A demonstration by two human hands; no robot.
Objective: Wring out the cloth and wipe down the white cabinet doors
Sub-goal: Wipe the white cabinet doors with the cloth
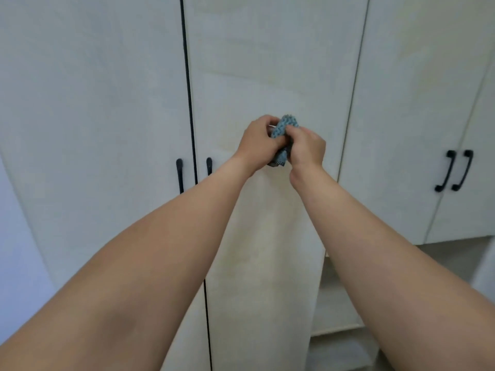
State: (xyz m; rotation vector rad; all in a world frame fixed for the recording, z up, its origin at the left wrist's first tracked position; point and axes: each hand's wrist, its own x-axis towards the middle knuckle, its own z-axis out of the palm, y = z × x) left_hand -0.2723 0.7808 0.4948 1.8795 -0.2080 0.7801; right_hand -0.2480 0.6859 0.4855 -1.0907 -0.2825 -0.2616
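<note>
Cloth (284, 129), blue and bunched, sits between our two hands in front of the middle door (267, 62), just right of centre. Our left hand (257, 141) clenches round its upper left part, fingers curled over it at ten o'clock. Our right hand (306, 149) grips its lower right part at four o'clock, and a corner of fabric pokes out below, between the wrists. Both forearms reach up from the bottom corners. Black handles (179, 175) hang at nine o'clock of the hands, and another pair (454, 170) at three o'clock.
</note>
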